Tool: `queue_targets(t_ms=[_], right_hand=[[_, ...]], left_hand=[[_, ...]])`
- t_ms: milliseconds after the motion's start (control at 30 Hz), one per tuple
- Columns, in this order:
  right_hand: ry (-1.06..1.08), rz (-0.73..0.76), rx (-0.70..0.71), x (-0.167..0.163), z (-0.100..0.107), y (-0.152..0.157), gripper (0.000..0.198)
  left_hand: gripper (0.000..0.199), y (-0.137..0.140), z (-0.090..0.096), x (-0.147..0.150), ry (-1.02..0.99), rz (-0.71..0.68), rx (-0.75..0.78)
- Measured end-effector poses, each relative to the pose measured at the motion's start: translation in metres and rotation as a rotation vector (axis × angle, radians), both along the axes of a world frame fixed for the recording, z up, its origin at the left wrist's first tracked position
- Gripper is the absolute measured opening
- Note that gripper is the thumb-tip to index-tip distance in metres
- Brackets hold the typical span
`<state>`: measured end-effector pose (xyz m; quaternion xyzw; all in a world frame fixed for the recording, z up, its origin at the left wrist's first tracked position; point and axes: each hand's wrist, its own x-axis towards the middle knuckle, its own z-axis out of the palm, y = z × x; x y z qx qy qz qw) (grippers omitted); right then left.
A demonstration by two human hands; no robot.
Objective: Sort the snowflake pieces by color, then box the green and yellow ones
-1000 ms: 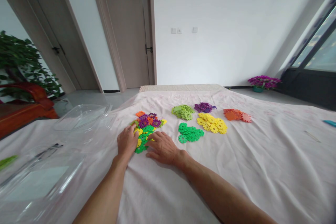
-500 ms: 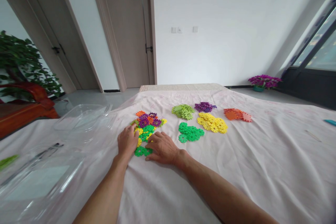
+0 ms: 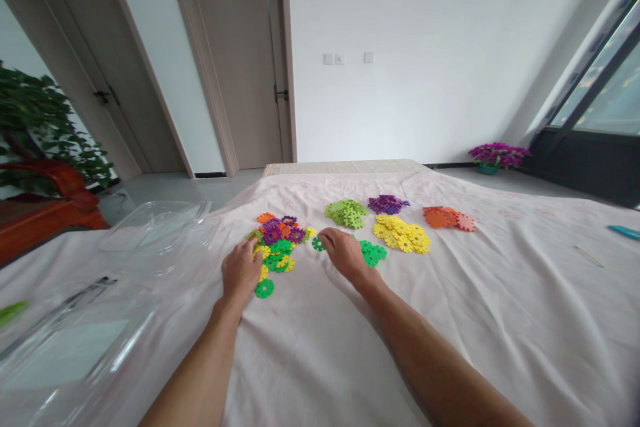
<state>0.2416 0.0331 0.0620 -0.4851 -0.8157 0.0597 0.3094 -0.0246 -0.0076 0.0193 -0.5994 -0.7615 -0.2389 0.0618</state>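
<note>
My right hand (image 3: 344,255) pinches a green flower-shaped plastic disc (image 3: 318,244) at its fingertips, just right of the mixed pile. Behind this hand, and partly hidden by it, lies the heap of green discs (image 3: 374,253). At the left edge of the mixed pile of discs (image 3: 281,248), my left hand (image 3: 242,268) rests with its fingers apart, touching the pieces. Purple, orange, yellow and green discs overlap in that pile. One green disc (image 3: 265,289) lies by itself at the pile's near side.
Sorted heaps of light green (image 3: 347,213), purple (image 3: 387,203), yellow (image 3: 402,234) and orange discs (image 3: 449,217) lie beyond and to the right. Clear plastic containers (image 3: 155,223) stand left on the wrinkled cloth (image 3: 480,320). A blue object (image 3: 624,232) lies far right.
My right hand has moved away from the mixed pile, right and slightly forward, with a green disc in its fingers. My left hand has stayed at the pile's edge.
</note>
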Motion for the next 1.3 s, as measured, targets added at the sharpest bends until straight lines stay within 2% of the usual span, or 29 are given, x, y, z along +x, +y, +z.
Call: queue_targets(t_ms=[233, 333, 433, 567, 667, 733, 933, 1100, 1233, 1300], right_hand=[[-0.094, -0.421, -0.099, 0.048, 0.010, 0.022, 0.027], [-0.117, -0.466, -0.031, 0.055, 0.012, 0.023, 0.023], [-0.073, -0.315, 0.058, 0.046, 0.011, 0.020, 0.021], [-0.049, 0.095, 0.092, 0.013, 0.005, 0.002, 0.020], [-0.109, 0.422, 0.110, -0.017, 0.000, -0.021, 0.025], [-0.171, 0.564, 0.112, -0.034, -0.002, -0.036, 0.031], [-0.265, 0.666, 0.092, -0.056, -0.005, -0.056, 0.041], [-0.244, 0.696, 0.091, -0.055, -0.006, -0.055, 0.030], [-0.255, 0.626, 0.085, -0.058, -0.008, -0.057, 0.053], [-0.279, 0.623, 0.079, -0.061, -0.009, -0.058, 0.055]], left_hand=[[0.041, 0.000, -0.001, 0.000, 0.017, 0.001, 0.018], [0.041, 0.001, -0.002, -0.001, 0.020, 0.002, 0.024], [0.041, 0.001, -0.002, -0.001, 0.015, -0.002, 0.025], [0.042, 0.002, -0.002, -0.001, -0.006, 0.000, 0.019], [0.042, 0.002, -0.003, -0.002, -0.030, 0.008, 0.012], [0.042, 0.002, -0.004, -0.003, -0.049, 0.006, 0.007], [0.043, 0.004, -0.008, -0.005, -0.042, 0.003, 0.018], [0.043, 0.005, -0.010, -0.006, -0.030, 0.007, 0.017], [0.043, 0.004, -0.007, -0.005, -0.038, 0.007, 0.011], [0.044, 0.003, -0.006, -0.004, -0.040, 0.007, 0.008]])
